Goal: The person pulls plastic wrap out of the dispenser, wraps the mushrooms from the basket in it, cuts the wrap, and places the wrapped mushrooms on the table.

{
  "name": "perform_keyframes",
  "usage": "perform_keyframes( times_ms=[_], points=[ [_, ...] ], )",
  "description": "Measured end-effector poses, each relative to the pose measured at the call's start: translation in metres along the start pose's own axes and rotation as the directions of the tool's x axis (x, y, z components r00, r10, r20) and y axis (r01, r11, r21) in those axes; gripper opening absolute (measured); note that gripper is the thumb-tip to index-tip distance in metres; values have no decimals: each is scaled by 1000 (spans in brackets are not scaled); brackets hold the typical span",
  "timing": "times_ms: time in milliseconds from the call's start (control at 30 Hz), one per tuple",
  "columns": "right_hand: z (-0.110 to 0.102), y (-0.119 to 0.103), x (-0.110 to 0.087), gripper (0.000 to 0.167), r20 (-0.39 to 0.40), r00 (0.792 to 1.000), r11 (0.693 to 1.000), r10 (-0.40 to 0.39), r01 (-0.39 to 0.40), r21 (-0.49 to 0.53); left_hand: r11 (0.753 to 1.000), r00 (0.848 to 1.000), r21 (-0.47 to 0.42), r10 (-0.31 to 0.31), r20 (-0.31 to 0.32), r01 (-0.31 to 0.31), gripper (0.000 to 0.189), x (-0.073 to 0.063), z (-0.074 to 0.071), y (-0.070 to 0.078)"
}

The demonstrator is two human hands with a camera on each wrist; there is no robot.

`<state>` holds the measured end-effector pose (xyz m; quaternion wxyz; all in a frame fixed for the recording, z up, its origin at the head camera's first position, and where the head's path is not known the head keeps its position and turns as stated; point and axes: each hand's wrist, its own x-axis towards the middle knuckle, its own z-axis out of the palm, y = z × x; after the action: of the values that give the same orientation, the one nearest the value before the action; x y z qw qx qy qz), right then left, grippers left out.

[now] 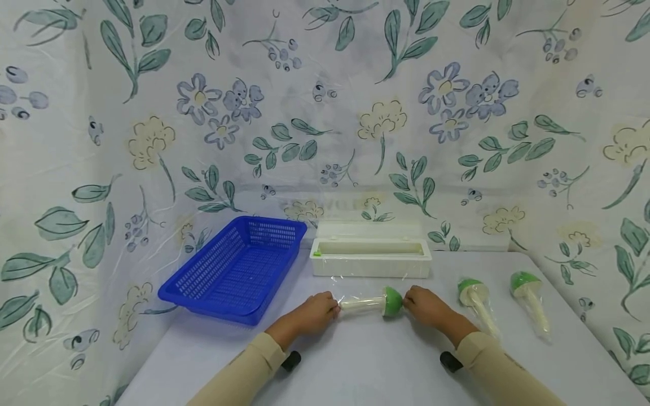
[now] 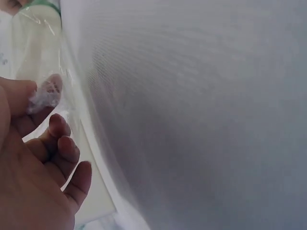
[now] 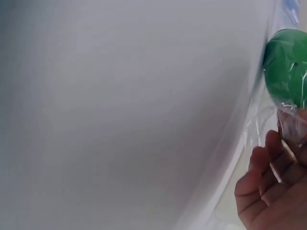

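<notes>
A mushroom-shaped item [image 1: 363,305] with a green domed cap and a pale stem lies sideways between both hands, wrapped in clear plastic film. At the stem end, my left hand [image 1: 316,313] pinches the gathered film [image 2: 45,98] between thumb and forefinger, with the other fingers loosely curled. My right hand [image 1: 427,306] pinches the twisted film [image 3: 292,125] just past the green cap [image 3: 288,67]. In the right wrist view, part of the right hand is cut off by the frame edge.
Behind the item stands a long white box [image 1: 370,267] with a raised lid and a small green piece at its left. A blue perforated basket [image 1: 242,310] sits at left. Two film-wrapped mushroom-shaped items, one nearer [image 1: 477,301] and one farther right [image 1: 530,299], lie on the white table [image 1: 355,366].
</notes>
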<state>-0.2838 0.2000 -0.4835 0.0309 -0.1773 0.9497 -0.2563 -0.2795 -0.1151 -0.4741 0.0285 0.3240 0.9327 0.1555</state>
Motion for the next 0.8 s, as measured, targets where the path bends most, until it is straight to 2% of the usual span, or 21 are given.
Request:
perform_keyframes(
  times_ms=[100,267,400,467,567,733,800],
  points=[
    [3,-3,5,17,-31,997,997,73,-72,33,999,999,-19,-37,4,37,27,3,1,-1],
    [8,-6,8,16,-82,994,997,74,-74,5,997,997,-31,-74,0,74,31,3,-1,1],
    [9,-5,9,18,-45,997,997,56,-54,54,993,995,-62,-99,-16,98,38,0,-3,-1],
    [10,-2,9,25,-9,999,996,54,-53,77,991,993,-73,-116,-18,115,43,0,-2,-2],
    [10,6,7,32,1,1000,998,9,-9,59,985,989,-90,-149,-22,147,48,2,-1,-1],
    [6,16,5,11,-83,991,991,-105,111,81,976,978,-100,-200,-60,194,54,9,0,-2],
    [4,19,5,12,-115,985,983,-132,145,114,969,968,-98,-234,-87,225,54,12,0,-2]
  ],
)
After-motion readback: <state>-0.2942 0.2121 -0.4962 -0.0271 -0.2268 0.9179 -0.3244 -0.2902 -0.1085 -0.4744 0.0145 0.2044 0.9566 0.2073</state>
